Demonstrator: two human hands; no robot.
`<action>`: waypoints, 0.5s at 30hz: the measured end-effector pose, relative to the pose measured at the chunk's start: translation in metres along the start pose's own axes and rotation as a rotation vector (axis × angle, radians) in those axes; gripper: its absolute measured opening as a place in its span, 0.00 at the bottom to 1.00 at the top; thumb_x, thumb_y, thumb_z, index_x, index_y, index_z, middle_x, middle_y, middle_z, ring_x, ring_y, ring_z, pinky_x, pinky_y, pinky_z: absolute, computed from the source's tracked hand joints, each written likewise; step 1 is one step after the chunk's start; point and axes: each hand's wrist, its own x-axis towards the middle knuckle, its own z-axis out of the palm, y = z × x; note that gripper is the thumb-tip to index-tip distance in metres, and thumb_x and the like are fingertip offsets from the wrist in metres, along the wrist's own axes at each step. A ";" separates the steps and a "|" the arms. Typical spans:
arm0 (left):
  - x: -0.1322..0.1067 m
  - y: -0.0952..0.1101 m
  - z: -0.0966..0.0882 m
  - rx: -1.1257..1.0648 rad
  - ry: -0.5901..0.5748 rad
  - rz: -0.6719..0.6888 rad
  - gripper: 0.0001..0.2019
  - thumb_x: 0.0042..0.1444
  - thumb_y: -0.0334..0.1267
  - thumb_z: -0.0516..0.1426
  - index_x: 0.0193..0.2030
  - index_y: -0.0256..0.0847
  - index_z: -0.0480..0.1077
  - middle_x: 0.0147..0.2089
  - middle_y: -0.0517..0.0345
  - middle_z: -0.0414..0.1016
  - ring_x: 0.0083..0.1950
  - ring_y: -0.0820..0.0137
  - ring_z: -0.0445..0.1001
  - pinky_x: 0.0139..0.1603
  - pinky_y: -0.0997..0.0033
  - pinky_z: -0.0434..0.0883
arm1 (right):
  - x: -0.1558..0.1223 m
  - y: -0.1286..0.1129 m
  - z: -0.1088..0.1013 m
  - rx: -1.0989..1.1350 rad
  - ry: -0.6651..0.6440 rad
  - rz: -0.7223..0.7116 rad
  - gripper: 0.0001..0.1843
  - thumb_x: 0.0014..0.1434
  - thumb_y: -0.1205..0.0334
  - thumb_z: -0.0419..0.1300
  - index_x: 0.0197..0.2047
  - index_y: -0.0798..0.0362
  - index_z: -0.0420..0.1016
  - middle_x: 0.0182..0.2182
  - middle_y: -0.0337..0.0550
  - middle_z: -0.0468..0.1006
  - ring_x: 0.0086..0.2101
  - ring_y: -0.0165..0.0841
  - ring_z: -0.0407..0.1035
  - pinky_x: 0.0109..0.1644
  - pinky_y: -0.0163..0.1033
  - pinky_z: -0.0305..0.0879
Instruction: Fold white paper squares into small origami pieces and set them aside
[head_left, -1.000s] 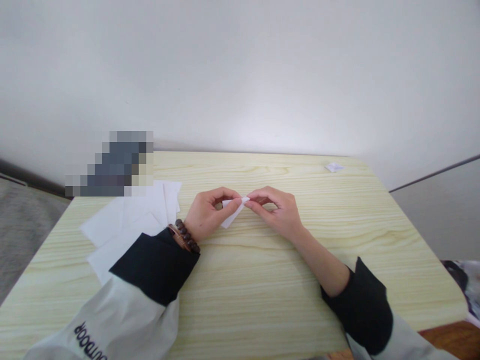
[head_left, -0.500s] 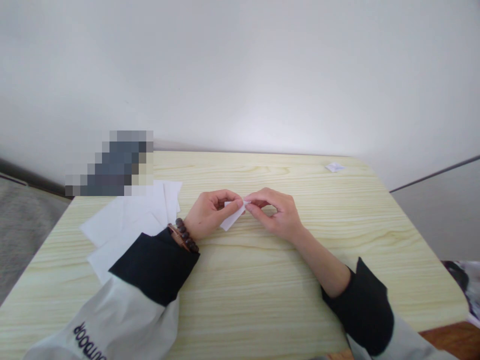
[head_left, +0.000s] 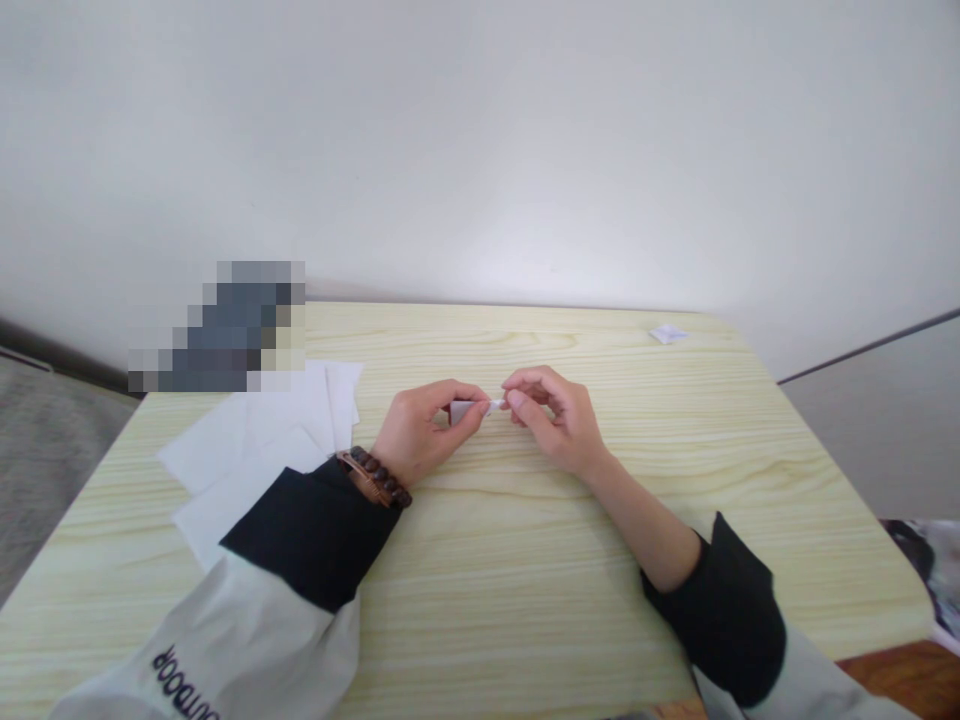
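Observation:
A small folded white paper [head_left: 471,408] is held just above the middle of the light wooden table [head_left: 525,590]. My left hand [head_left: 420,435], with a beaded bracelet on the wrist, pinches its left part between thumb and fingers. Fingertips of my right hand [head_left: 551,420] pinch its right tip. Both hands are closed on the paper, and most of it is hidden behind my left fingers.
Several loose white sheets [head_left: 262,440] lie on the table to the left, partly under my left sleeve. A small folded paper piece [head_left: 667,334] sits near the far right corner. A blurred patch [head_left: 221,325] covers something at the back left. A pale wall rises behind the table.
The paper's lower tail, earlier hanging down below my left fingers, is now out of sight. My left wrist has turned slightly and my right fingertips have shifted a little to the right.

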 end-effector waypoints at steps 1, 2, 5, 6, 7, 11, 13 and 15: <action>0.000 0.000 0.000 0.031 0.015 0.057 0.06 0.55 0.36 0.57 0.32 0.37 0.74 0.30 0.58 0.78 0.30 0.73 0.73 0.33 0.76 0.69 | 0.000 0.000 0.000 0.006 -0.016 0.032 0.06 0.61 0.62 0.55 0.38 0.54 0.71 0.26 0.39 0.76 0.25 0.26 0.69 0.28 0.30 0.66; -0.001 0.001 0.001 0.061 0.027 0.109 0.05 0.55 0.35 0.57 0.32 0.37 0.74 0.30 0.58 0.78 0.30 0.73 0.73 0.33 0.76 0.69 | 0.001 0.000 0.000 0.006 -0.037 0.050 0.07 0.61 0.61 0.54 0.36 0.54 0.71 0.25 0.38 0.75 0.24 0.25 0.68 0.26 0.30 0.65; -0.001 0.000 0.001 0.129 0.046 0.238 0.04 0.56 0.33 0.57 0.33 0.37 0.73 0.29 0.58 0.77 0.30 0.74 0.73 0.33 0.77 0.69 | 0.002 -0.002 -0.001 -0.021 -0.090 0.056 0.11 0.62 0.59 0.53 0.32 0.54 0.71 0.24 0.38 0.75 0.22 0.25 0.67 0.26 0.29 0.63; -0.001 -0.001 0.001 0.140 0.045 0.269 0.04 0.56 0.32 0.57 0.33 0.37 0.73 0.30 0.58 0.77 0.30 0.74 0.74 0.33 0.77 0.69 | 0.002 -0.003 -0.001 -0.035 -0.100 0.050 0.11 0.62 0.59 0.53 0.32 0.54 0.71 0.24 0.38 0.75 0.23 0.25 0.67 0.26 0.29 0.63; -0.002 -0.002 0.002 0.146 0.044 0.292 0.04 0.56 0.32 0.57 0.33 0.37 0.73 0.30 0.58 0.78 0.30 0.74 0.74 0.33 0.77 0.69 | 0.002 -0.003 -0.001 -0.050 -0.107 0.041 0.11 0.62 0.59 0.54 0.32 0.55 0.71 0.24 0.38 0.75 0.23 0.25 0.67 0.26 0.29 0.63; -0.002 -0.003 0.002 0.126 0.027 0.253 0.05 0.56 0.33 0.56 0.33 0.37 0.73 0.30 0.58 0.78 0.31 0.74 0.75 0.34 0.77 0.69 | 0.003 -0.003 0.000 -0.110 -0.102 -0.013 0.10 0.61 0.59 0.55 0.31 0.54 0.71 0.23 0.38 0.74 0.23 0.25 0.68 0.27 0.29 0.64; -0.001 -0.002 0.001 0.092 0.005 0.150 0.06 0.56 0.34 0.56 0.33 0.38 0.74 0.30 0.59 0.78 0.31 0.74 0.75 0.34 0.77 0.70 | 0.003 -0.003 0.001 -0.130 -0.093 -0.033 0.09 0.61 0.59 0.55 0.32 0.54 0.71 0.23 0.38 0.75 0.23 0.25 0.68 0.28 0.29 0.64; -0.001 -0.001 0.000 0.052 -0.020 0.041 0.07 0.56 0.37 0.56 0.33 0.38 0.75 0.31 0.59 0.79 0.31 0.72 0.76 0.34 0.76 0.70 | 0.003 -0.003 0.002 -0.151 -0.090 -0.046 0.09 0.62 0.59 0.54 0.32 0.53 0.70 0.24 0.38 0.75 0.23 0.24 0.68 0.28 0.29 0.65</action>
